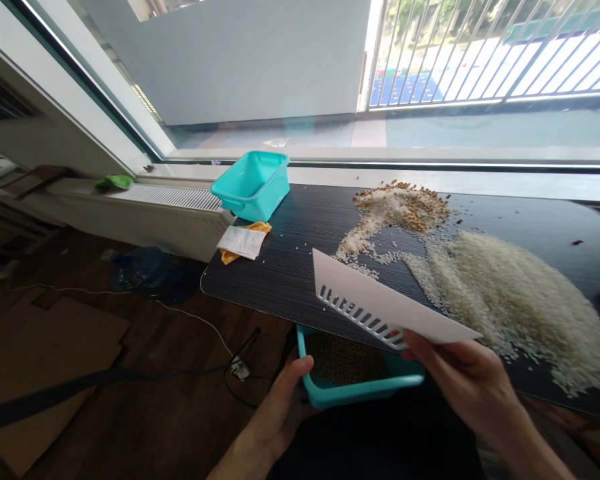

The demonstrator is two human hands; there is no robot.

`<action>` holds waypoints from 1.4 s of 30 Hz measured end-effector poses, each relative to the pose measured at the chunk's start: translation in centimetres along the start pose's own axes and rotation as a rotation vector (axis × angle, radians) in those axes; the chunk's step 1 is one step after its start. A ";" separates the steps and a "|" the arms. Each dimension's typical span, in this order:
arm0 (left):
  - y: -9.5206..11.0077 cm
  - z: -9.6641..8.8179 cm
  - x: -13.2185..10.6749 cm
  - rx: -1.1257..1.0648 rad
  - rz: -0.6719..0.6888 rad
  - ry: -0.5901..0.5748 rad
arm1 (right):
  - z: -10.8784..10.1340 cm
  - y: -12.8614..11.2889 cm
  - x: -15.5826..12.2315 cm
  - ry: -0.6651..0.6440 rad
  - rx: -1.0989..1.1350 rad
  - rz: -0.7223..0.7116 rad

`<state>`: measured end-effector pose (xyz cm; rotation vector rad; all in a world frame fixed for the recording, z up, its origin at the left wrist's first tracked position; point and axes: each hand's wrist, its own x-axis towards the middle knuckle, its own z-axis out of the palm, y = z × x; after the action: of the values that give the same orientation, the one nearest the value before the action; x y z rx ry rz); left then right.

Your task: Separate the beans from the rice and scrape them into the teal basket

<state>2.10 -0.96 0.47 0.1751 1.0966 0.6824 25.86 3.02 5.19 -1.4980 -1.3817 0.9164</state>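
My left hand grips the left side of a teal plastic bin, its thumb over the rim. Brown-green grains or lentils cover the bottom of this bin, which sits just below the table's front edge. My right hand is closed on a white slotted plastic plate, held tilted above the bin and the table edge. A large heap of white rice lies on the dark table to the right. Behind the plate is a smaller pile of brown grains mixed with rice.
A second teal bin stands at the table's back left corner. In front of it lies a folded white and orange cloth. A window runs behind the table. A radiator, a large blue bottle and cables are at left.
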 end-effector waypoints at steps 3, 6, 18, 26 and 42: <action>-0.1 -0.1 0.2 -0.007 -0.008 0.027 | 3.5 0.6 -0.3 0.056 0.029 -0.049; -0.2 -0.3 0.3 -0.018 -0.016 0.050 | 5.5 1.0 0.0 0.163 -0.054 -0.146; -0.1 0.0 0.4 -0.021 -0.022 0.055 | 0.7 3.2 1.3 0.526 -0.409 -0.155; -0.5 -1.2 0.8 -0.069 -0.066 0.037 | -3.9 3.7 2.7 0.662 -0.487 -0.001; -0.7 -1.4 1.3 -0.036 -0.074 0.067 | -2.9 3.5 5.4 0.646 -0.411 0.038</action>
<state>1.53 -1.01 -1.45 0.0813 1.1486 0.6451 30.38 8.10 3.11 -1.9091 -1.0862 0.1199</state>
